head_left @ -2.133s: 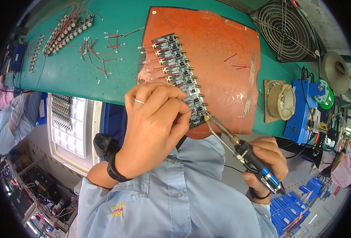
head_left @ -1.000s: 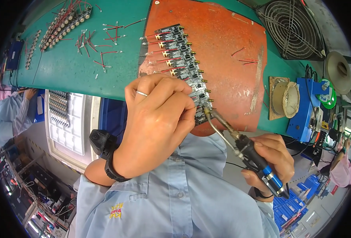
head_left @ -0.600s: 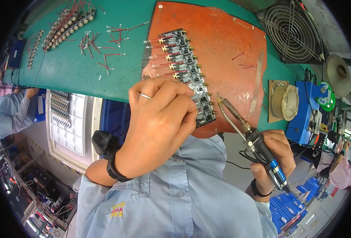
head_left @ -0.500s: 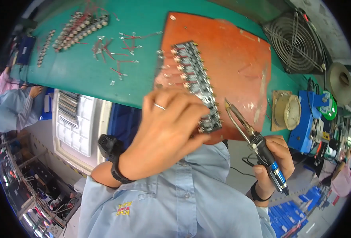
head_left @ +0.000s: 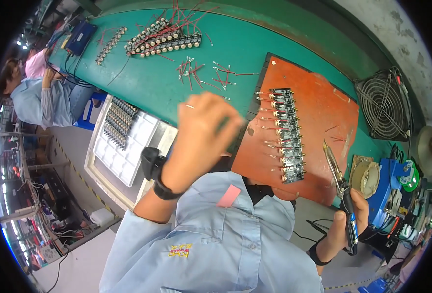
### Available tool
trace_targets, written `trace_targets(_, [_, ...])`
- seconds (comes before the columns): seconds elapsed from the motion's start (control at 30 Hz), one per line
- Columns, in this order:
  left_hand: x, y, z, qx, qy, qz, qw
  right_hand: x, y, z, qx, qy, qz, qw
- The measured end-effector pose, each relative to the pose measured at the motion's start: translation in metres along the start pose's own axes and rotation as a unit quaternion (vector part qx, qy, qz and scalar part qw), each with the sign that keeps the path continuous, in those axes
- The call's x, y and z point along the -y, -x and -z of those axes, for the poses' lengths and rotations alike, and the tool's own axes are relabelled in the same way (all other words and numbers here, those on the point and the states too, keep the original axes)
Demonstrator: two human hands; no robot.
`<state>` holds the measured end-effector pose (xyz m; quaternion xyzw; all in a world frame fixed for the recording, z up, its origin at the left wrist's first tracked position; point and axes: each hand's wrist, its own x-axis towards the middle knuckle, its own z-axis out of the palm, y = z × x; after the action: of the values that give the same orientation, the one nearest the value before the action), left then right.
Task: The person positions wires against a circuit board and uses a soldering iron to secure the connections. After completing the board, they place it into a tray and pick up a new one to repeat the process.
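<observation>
Fingers of the right hand (head_left: 348, 222) clamp an iron (head_left: 340, 188) right of the boards (head_left: 286, 134) (left hand (head_left: 203, 134) blurred, grip unclear).

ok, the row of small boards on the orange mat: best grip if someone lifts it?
Probably by the two short ends of the row of boards, pinched from above. It lies flat on the orange mat, with wire leads sticking out along its left edge, so the long sides are poor places to pinch. The soldering iron lies right of it.
</observation>
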<state>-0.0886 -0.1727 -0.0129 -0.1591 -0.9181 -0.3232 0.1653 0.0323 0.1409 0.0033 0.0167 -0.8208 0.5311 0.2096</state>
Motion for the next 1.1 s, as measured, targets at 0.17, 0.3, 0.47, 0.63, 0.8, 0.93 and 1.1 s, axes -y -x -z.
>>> trace_targets(0.17, [0.033,0.005,0.005,-0.022,-0.145,0.142,0.979,0.001,-0.002,-0.009,-0.014,-0.037,-0.030,0.999])
trace_targets(0.3, [0.033,0.009,-0.001,-0.037,-0.143,0.133,0.980,0.003,-0.002,-0.010,-0.015,-0.043,-0.026,0.999])
trace_targets(0.47, [0.035,0.014,-0.002,-0.053,-0.144,0.120,0.981,0.003,-0.001,-0.010,-0.018,-0.045,-0.019,0.999])
trace_targets(0.63, [0.030,0.014,0.001,-0.075,-0.092,0.117,0.986,0.007,-0.001,-0.010,0.001,-0.066,-0.033,0.997])
trace_targets(0.8, [0.011,0.007,0.003,-0.068,0.028,0.115,0.991,0.011,-0.003,-0.015,0.011,-0.078,-0.037,0.996])
trace_targets(0.93, [0.022,0.002,-0.012,-0.076,0.036,0.067,0.994,0.011,-0.003,-0.017,0.018,-0.085,-0.038,0.995])
trace_targets(1.1, [0.032,0.007,-0.011,-0.071,0.039,0.090,0.993,0.015,-0.005,-0.020,0.007,-0.093,-0.063,0.994])
